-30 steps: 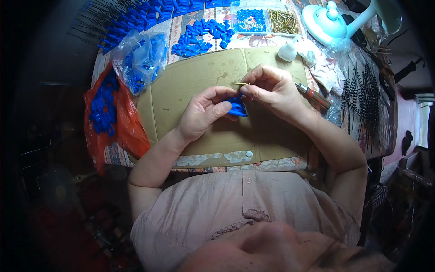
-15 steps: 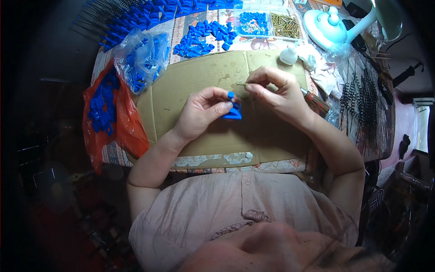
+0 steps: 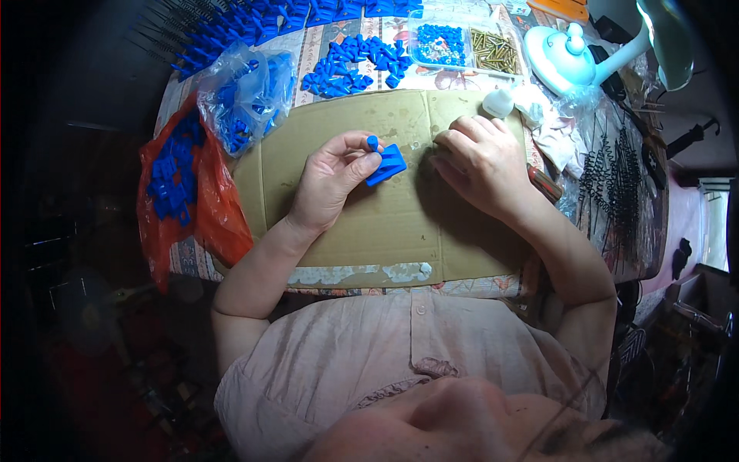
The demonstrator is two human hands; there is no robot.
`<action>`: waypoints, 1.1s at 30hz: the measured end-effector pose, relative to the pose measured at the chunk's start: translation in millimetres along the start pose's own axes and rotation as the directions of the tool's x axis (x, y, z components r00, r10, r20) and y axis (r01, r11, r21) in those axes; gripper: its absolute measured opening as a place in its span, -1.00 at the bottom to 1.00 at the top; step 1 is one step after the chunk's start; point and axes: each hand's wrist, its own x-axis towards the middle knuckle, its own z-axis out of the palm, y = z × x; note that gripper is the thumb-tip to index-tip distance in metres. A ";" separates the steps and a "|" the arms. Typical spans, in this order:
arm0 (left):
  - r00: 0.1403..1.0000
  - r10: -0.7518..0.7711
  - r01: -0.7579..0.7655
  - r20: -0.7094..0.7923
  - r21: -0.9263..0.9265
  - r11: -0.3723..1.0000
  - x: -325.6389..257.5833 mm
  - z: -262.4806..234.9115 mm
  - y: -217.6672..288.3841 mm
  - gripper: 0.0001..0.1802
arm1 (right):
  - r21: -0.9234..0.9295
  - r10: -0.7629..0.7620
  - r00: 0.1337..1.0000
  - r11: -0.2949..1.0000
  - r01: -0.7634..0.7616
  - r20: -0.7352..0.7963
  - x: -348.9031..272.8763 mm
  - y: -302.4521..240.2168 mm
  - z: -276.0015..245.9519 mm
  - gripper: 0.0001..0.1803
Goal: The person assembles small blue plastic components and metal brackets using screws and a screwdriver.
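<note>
My left hand (image 3: 327, 181) pinches a blue plastic part (image 3: 389, 164) between thumb and fingers, above the cardboard sheet (image 3: 339, 250). The part has a flat base turned to the right and a short round knob standing up by my fingertips. Just to its right is my right hand (image 3: 486, 163), back upward, its fingers curled down and drawn together. Whatever those fingertips hold is hidden under the hand. Beside the right wrist lies a screwdriver with a red and dark handle (image 3: 545, 183).
At the left are a red bag (image 3: 219, 212) and a clear bag (image 3: 258, 88) of blue parts. Loose blue caps (image 3: 339, 65) and a clear box with brass screws (image 3: 494, 52) lie at the back. A white bottle (image 3: 498, 103), lamp (image 3: 562, 58) and black coiled wires (image 3: 608, 181) stand right.
My left hand has moved slightly left and up, tilting the blue part. The right hand has turned palm down and shifted a little right; the thin brass piece in its fingertips is now out of sight.
</note>
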 end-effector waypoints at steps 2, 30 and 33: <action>0.999 -0.021 0.019 -0.024 -0.110 0.994 -0.8 5.1 1.2 -0.80 | 0.326 0.054 0.998 0.944 -0.047 -0.014 0.9 -6.5 -1.2 -0.78; 0.798 0.522 -0.592 0.300 0.553 0.587 -9.1 18.4 9.7 -0.74 | 0.893 0.130 0.894 0.089 -0.441 0.429 -6.7 -25.9 9.6 -0.52; 0.813 0.501 -0.581 0.298 0.485 0.653 -9.0 17.1 8.9 -0.74 | 0.948 0.171 0.944 0.101 -0.300 0.281 -9.8 -25.3 21.0 -0.51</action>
